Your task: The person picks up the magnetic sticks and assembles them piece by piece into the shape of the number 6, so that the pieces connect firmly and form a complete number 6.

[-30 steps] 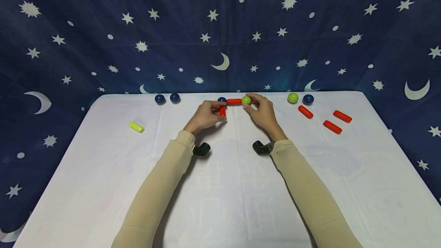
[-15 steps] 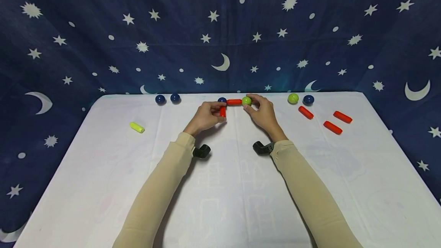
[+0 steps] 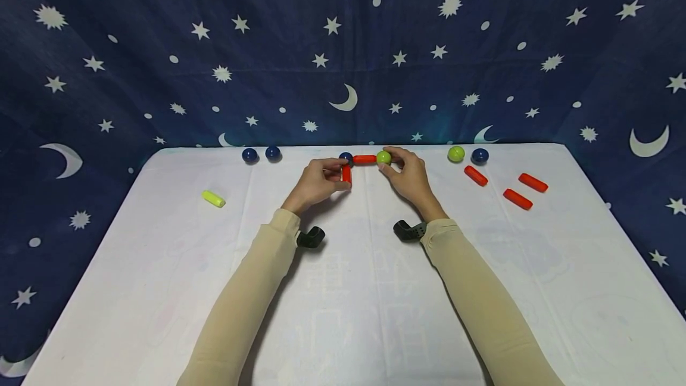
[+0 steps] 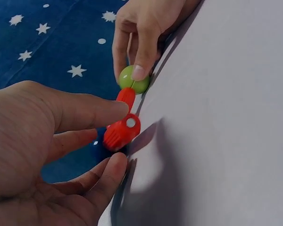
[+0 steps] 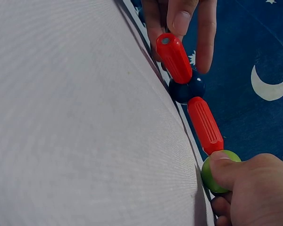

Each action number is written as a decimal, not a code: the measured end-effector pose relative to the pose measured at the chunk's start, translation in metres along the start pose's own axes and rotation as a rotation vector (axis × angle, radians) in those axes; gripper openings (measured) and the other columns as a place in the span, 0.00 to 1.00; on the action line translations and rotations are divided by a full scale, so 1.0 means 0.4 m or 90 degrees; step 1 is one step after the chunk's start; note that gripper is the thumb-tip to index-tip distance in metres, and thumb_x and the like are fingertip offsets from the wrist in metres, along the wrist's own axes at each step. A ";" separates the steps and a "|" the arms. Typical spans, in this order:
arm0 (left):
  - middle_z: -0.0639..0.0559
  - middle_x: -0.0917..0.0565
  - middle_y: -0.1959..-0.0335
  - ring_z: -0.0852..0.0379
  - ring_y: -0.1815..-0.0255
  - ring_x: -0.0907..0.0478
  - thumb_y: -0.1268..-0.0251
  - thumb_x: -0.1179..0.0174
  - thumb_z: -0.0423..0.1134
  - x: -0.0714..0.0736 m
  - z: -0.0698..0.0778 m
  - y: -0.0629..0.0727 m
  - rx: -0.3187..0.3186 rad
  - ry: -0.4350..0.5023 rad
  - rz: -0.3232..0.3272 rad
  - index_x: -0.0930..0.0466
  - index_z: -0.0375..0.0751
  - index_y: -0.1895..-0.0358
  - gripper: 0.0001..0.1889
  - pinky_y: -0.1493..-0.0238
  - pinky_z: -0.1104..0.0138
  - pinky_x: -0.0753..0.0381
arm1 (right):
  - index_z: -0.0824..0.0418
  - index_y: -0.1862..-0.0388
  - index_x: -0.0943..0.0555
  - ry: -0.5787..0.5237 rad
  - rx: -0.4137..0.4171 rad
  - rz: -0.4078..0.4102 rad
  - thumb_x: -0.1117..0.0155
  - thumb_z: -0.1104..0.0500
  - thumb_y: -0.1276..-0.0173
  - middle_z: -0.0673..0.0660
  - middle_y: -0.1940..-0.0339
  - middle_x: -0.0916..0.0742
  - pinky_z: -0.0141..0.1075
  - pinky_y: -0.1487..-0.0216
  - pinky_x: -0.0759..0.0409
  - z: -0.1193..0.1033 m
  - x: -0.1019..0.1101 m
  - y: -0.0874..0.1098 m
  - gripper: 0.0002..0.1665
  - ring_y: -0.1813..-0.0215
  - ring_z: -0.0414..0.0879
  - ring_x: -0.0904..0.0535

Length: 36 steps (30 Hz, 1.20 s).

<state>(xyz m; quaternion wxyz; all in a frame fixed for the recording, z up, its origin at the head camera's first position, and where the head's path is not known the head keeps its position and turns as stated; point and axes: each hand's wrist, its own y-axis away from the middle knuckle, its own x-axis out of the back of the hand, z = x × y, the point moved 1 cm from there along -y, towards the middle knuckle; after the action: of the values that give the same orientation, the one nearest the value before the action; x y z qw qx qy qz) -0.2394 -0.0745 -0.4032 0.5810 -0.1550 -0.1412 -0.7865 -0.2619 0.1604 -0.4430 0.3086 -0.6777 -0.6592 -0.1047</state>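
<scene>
Two red rods and two balls form an angled chain at the table's far edge. My right hand point(image 3: 409, 176) pinches the green ball point(image 3: 383, 158) at its right end. From there a red rod point(image 3: 365, 159) runs left to a dark blue ball point(image 5: 194, 88). A second red rod point(image 5: 175, 57), with a round silver tip, juts from that blue ball toward me. Around this second rod my left hand point(image 3: 317, 182) has its thumb and fingers spread, and gaps show between them and the rod in the left wrist view. Whether one fingertip still grazes it is unclear.
Two blue balls point(image 3: 273, 153) lie at the far left, with a yellow-green rod point(image 3: 214, 198) nearer me. To the right are another green ball point(image 3: 456, 153), a blue ball point(image 3: 479, 156) and three red rods point(image 3: 517, 199). A starry dark blue cloth point(image 3: 343, 46) hangs behind the white table point(image 3: 348, 314).
My left hand has drawn slightly left, and its fingers have loosened from the near red rod, showing more of the blue ball. My right hand stays on the green ball.
</scene>
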 end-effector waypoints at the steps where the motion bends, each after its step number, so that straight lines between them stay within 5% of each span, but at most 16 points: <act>1: 0.38 0.18 0.47 0.49 0.54 0.21 0.42 0.30 0.27 0.005 -0.002 0.002 -0.001 0.000 0.006 0.21 0.34 0.35 0.28 0.51 0.66 0.22 | 0.64 0.36 0.20 0.001 -0.001 0.000 0.29 0.62 0.31 0.63 0.46 0.15 0.49 0.40 0.24 0.000 0.000 0.000 0.26 0.45 0.56 0.20; 9: 0.33 0.20 0.43 0.46 0.51 0.19 0.40 0.31 0.29 0.081 -0.030 0.011 -0.018 0.012 0.110 0.22 0.34 0.34 0.28 0.50 0.63 0.20 | 0.64 0.36 0.20 0.005 0.008 0.000 0.29 0.62 0.31 0.63 0.46 0.15 0.49 0.41 0.23 0.000 0.000 0.001 0.25 0.45 0.56 0.20; 14: 0.31 0.20 0.42 0.40 0.48 0.19 0.39 0.30 0.28 0.139 -0.050 0.023 -0.040 0.019 0.234 0.22 0.31 0.35 0.27 0.45 0.56 0.21 | 0.65 0.36 0.20 0.005 0.010 0.000 0.29 0.62 0.31 0.63 0.45 0.15 0.49 0.41 0.23 0.000 0.000 0.002 0.25 0.44 0.56 0.20; 22: 0.33 0.23 0.41 0.38 0.48 0.21 0.38 0.30 0.30 0.195 -0.092 0.035 -0.056 -0.056 0.420 0.21 0.32 0.36 0.26 0.47 0.54 0.20 | 0.64 0.35 0.21 0.009 0.001 -0.003 0.30 0.61 0.30 0.63 0.42 0.16 0.49 0.39 0.23 -0.004 0.000 0.003 0.26 0.43 0.56 0.21; 27: 0.33 0.25 0.37 0.37 0.48 0.24 0.38 0.29 0.30 0.202 -0.111 0.030 -0.031 -0.090 0.441 0.22 0.32 0.35 0.27 0.46 0.53 0.23 | 0.63 0.35 0.21 0.011 0.002 -0.004 0.30 0.61 0.30 0.62 0.42 0.16 0.49 0.38 0.24 -0.003 0.000 0.002 0.26 0.42 0.55 0.21; 36: 0.30 0.23 0.42 0.38 0.47 0.19 0.38 0.30 0.31 0.197 -0.144 0.015 0.008 -0.141 0.416 0.24 0.29 0.34 0.28 0.37 0.51 0.28 | 0.64 0.35 0.21 0.009 -0.001 -0.006 0.30 0.62 0.30 0.63 0.43 0.16 0.49 0.39 0.24 -0.003 0.001 0.002 0.26 0.42 0.56 0.20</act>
<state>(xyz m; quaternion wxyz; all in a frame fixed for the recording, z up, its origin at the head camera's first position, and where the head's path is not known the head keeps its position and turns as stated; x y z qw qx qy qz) -0.2599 -0.1679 -0.4235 0.7842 -0.2728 -0.1511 -0.5365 -0.2606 0.1599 -0.4420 0.3120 -0.6742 -0.6601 -0.1111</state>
